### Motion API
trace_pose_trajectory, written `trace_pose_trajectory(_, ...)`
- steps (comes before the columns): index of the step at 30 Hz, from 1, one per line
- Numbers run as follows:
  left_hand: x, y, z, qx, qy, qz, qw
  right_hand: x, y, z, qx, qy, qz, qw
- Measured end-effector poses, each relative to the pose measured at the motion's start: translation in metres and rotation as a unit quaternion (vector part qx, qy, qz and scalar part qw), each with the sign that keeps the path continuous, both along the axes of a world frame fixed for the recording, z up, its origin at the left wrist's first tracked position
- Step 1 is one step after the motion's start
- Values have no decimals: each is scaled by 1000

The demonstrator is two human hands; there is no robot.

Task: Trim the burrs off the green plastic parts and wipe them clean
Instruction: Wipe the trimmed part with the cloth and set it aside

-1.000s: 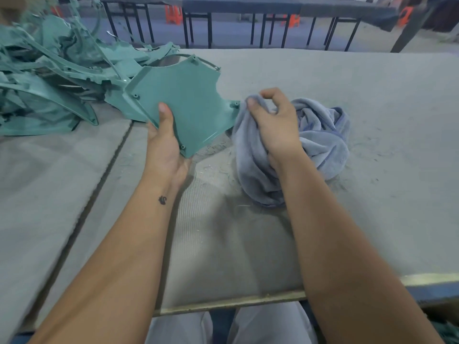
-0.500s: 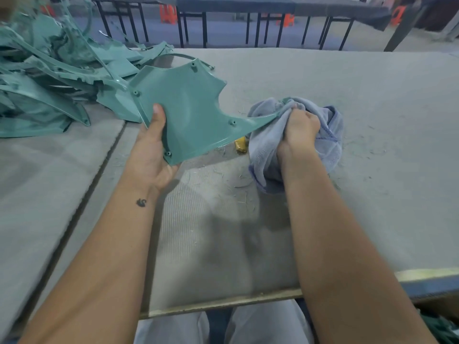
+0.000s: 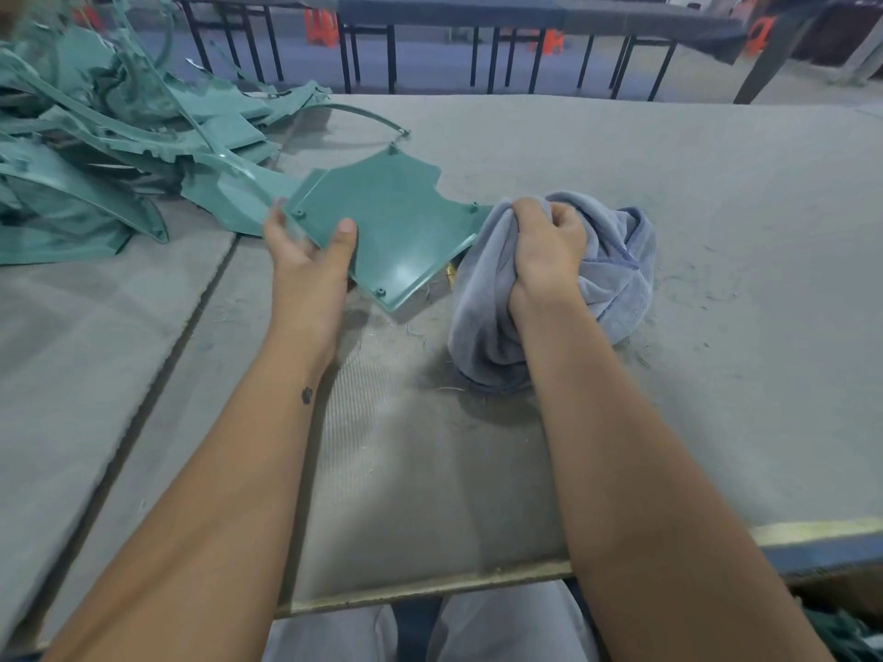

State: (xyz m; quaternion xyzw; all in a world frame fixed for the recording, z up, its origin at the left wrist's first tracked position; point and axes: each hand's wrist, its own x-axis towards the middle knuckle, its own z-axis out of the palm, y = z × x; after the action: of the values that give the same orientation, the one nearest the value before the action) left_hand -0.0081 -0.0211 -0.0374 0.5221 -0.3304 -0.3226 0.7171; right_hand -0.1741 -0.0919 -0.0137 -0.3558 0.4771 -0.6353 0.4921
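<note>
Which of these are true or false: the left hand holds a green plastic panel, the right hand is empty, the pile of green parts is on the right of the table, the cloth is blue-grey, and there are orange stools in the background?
1. The left hand holds a green plastic panel. True; the thumb lies on its face.
2. The right hand is empty. False; it grips a bunched cloth, its grip closed round the fabric.
3. The pile of green parts is on the right of the table. False; it lies at the far left.
4. The cloth is blue-grey. True.
5. Orange stools stand in the background. True, beyond the dark table legs.
</note>
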Motion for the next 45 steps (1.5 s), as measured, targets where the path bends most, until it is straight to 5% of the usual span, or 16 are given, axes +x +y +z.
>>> trace_pose_trajectory(4,8,6,0,-3,-261,153,953,-2,0,1,13,-22,-8,1000)
trace_pose_trajectory(7,4,7,-3,5,-433,109,895,-1,-1,1,16,-24,-8,1000)
trace_pose_trajectory(11,2,14,0,7,-463,-15,886,-2,-4,0,33,-53,-27,998)
trace_pose_trajectory(14,2,17,-4,46,-566,-64,820,-2,-5,-1,35,-71,-36,996)
trace_pose_trajectory(19,4,11,-6,90,-631,-4,771,-3,-3,0,31,-82,-12,996)
trace_pose_trajectory(21,5,9,-6,63,-608,25,791,-3,0,2,28,-79,14,996)
trace_pose_trajectory(23,3,11,-4,53,-525,20,849,-1,3,4,-10,-80,18,997)
trace_pose_trajectory(28,-4,10,7,-2,-173,46,984,17,21,8,-213,69,65,973)
trace_pose_trajectory(31,-4,6,8,-3,-56,-5,998,32,29,3,-278,223,80,931)
trace_pose_trajectory(34,-8,3,5,-48,-32,-90,994,45,30,-7,-310,318,81,892)
trace_pose_trajectory(42,-19,1,3,-61,55,-124,989,64,45,-3,-350,281,237,861)
trace_pose_trajectory(45,-18,1,2,-63,44,-138,987,67,47,1,-333,286,213,873)
